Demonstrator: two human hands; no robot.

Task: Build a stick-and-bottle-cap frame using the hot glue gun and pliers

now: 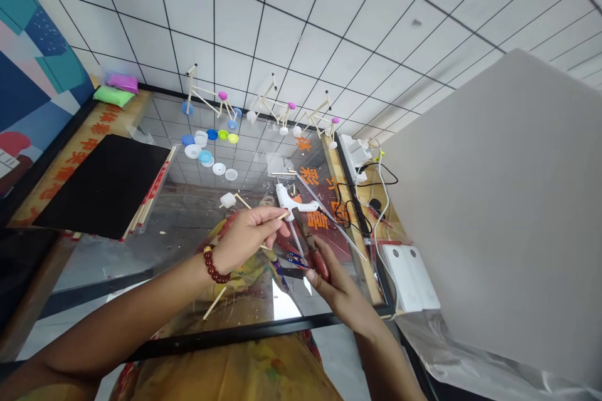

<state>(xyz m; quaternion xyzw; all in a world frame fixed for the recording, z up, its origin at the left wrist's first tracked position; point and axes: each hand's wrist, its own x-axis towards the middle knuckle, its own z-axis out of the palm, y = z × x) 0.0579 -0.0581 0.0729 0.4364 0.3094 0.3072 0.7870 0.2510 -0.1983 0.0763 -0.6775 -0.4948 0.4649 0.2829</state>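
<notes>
My left hand (249, 235), wearing a beaded bracelet, pinches a short thin wooden stick (283, 215) between thumb and fingertips. In my right hand (339, 291) is a pair of pliers (320, 264) with red handles, their dark jaws pointing up toward the stick but apart from it. Just beyond my fingers a white glue gun (285, 197) lies on the glass tabletop, a clear glue stick (297, 239) running back from it. Left of it lies a white cap (227, 200) beside a jointed stick piece (242, 201). Another loose stick (215, 303) rests near the front edge.
Along the back stand three stick models (207, 98) with caps as wheels. Several coloured bottle caps (205, 156) lie in front. A black sheet (106, 185) covers bundled sticks at left. Cables (386, 185) and a power strip (360, 153) line the right, beside a large pale panel (498, 213).
</notes>
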